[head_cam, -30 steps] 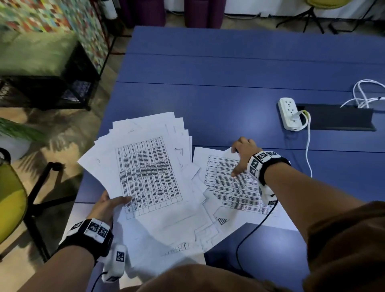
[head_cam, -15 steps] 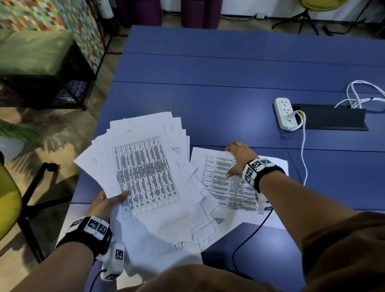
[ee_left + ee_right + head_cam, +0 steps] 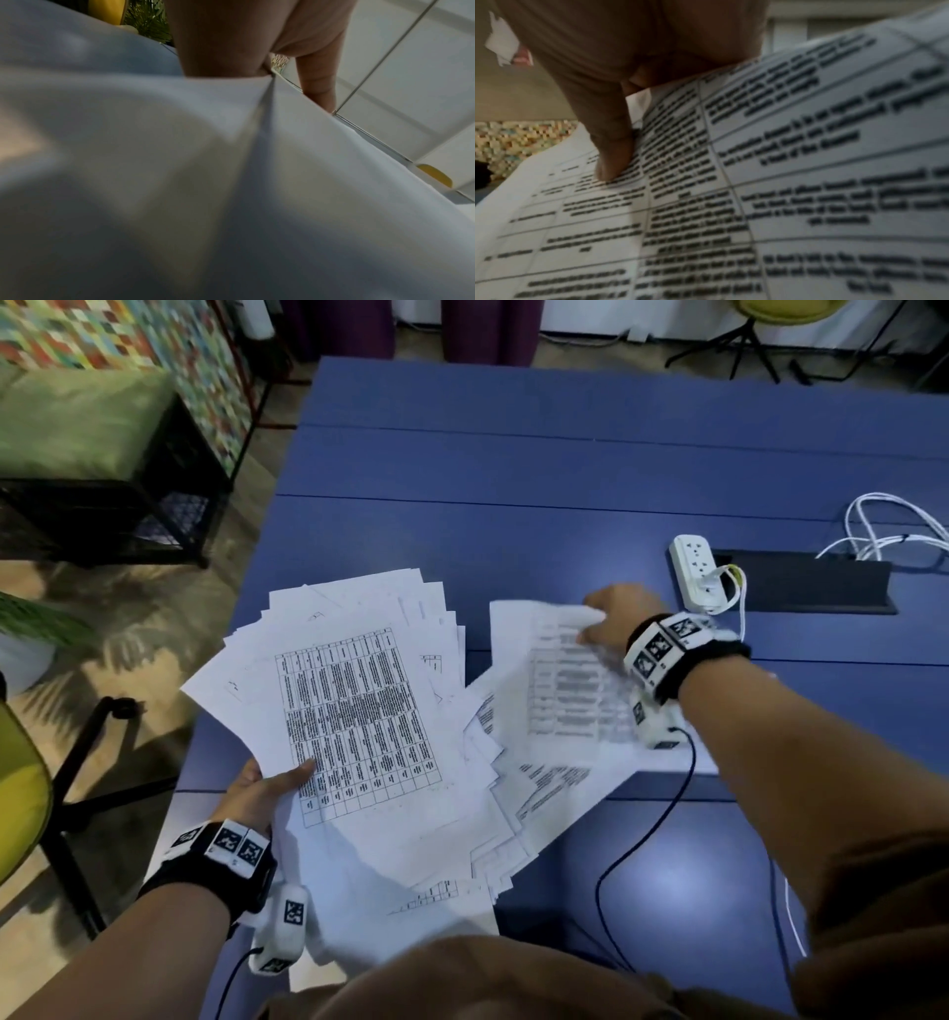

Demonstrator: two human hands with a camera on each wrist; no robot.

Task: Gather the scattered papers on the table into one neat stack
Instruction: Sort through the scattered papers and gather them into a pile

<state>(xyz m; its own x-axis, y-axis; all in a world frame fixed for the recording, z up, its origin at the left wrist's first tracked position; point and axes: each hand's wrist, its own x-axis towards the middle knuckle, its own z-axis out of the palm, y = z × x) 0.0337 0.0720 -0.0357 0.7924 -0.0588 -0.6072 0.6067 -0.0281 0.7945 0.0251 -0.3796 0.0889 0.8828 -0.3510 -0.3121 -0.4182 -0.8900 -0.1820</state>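
Observation:
A fanned bundle of white papers, the top one printed with a table, is held above the table's left edge. My left hand grips its lower left corner, thumb on top; in the left wrist view the papers fill the picture below my left hand. To the right, a printed sheet is lifted at its far edge, pinched by my right hand. In the right wrist view my right hand has its thumb pressing on the printed sheet. More loose sheets lie under it on the blue table.
A white power strip with a plugged-in cable lies beside a black cable tray at the right. White cables coil behind it. A black wire runs from my right wrist. A yellow chair stands at the left.
My right hand moved from resting flat on the printed sheet to pinching its far edge and lifting it off the table. The left hand's bundle stayed about where it was.

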